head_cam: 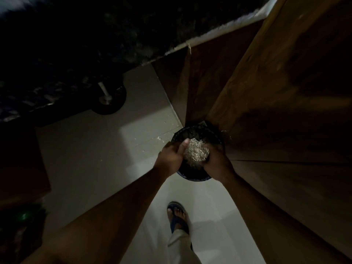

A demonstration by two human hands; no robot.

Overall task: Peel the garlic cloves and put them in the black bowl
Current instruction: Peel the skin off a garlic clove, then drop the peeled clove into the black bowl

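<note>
- Both hands cup one pale clump of garlic skins (196,154) between them, over a round black container (192,173) on the floor.
- The left hand (172,156) curls against the clump's left side; its thumb (184,144) lies straight along the upper edge.
- The right hand (217,161) wraps the clump's right side, fingers curled under it and mostly hidden.
- Loose flakes (159,138) lie on the tiles just left of the fingers.
- A sandalled foot (177,216) stands below the hands.
</note>
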